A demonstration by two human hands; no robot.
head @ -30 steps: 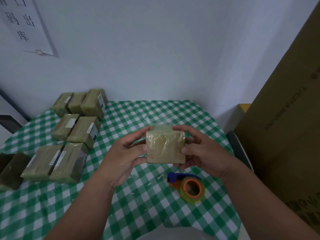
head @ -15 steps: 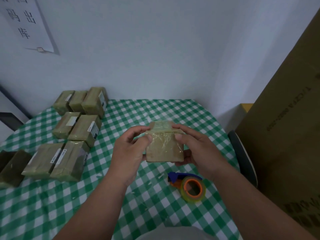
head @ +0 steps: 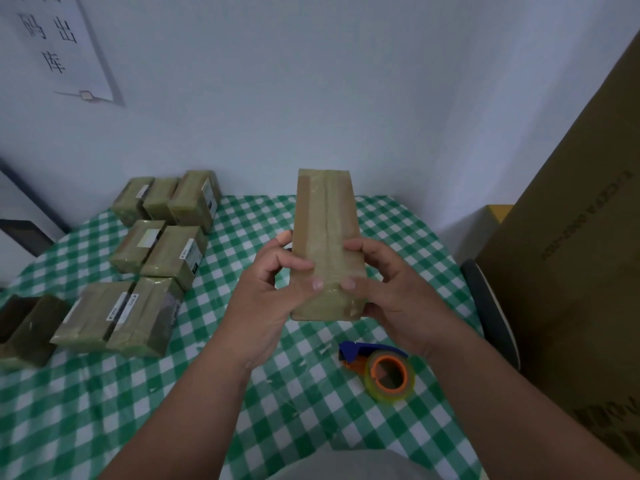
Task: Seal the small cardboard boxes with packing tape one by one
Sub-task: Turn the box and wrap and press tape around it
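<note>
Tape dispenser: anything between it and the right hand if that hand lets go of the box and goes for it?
Nothing visible. The tape dispenser lies alone on the checked tablecloth, just below the right hand. That hand and the left hand both hold the box in the air.

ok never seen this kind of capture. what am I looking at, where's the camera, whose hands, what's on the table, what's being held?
No robot here: a person works bare-handed, filmed by one wide-angle camera worn on the head, looking forward and down.

The left hand and right hand both grip one small cardboard box, raised above the table with its taped long face toward the camera.

On the green checked tablecloth lie a tape dispenser with an orange-cored roll, near the right forearm, and a group of similar boxes on the left. A large cardboard carton stands at the right edge.
</note>
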